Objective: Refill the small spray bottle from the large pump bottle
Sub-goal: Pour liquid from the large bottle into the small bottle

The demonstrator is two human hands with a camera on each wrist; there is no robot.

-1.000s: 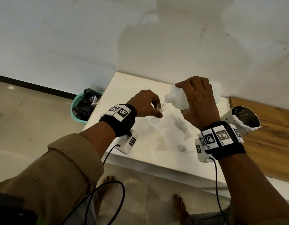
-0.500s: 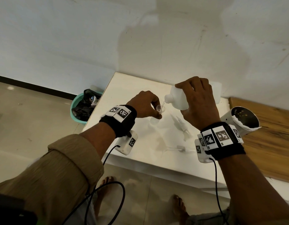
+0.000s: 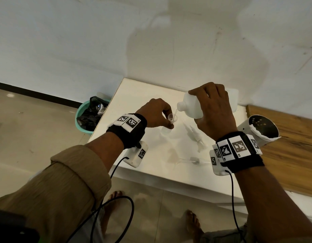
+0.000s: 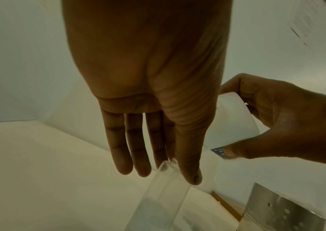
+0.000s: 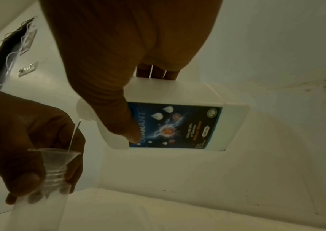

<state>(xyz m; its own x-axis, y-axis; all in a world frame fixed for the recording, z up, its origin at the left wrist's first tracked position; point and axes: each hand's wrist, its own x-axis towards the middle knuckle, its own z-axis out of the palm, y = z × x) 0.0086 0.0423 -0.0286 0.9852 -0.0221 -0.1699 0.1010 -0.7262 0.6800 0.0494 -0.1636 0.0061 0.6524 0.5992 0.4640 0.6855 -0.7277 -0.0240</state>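
My right hand grips the large white bottle, tipped on its side with its open neck to the left. Its blue label faces down. A thin stream runs from the neck into a small clear funnel seated in the small clear spray bottle. That bottle stands on the white table. My left hand pinches its threaded neck between thumb and fingers. A white pump head and a small spray head with its tube lie on the table by my right wrist.
A perforated metal cylinder lies to the right, at the edge of a wooden board. A teal bin with a black bag stands on the floor left of the table. The wall runs close behind. Bare feet show below the table's front edge.
Both hands and both bottles hold almost the same pose across the frames, and the thin stream keeps running into the funnel.
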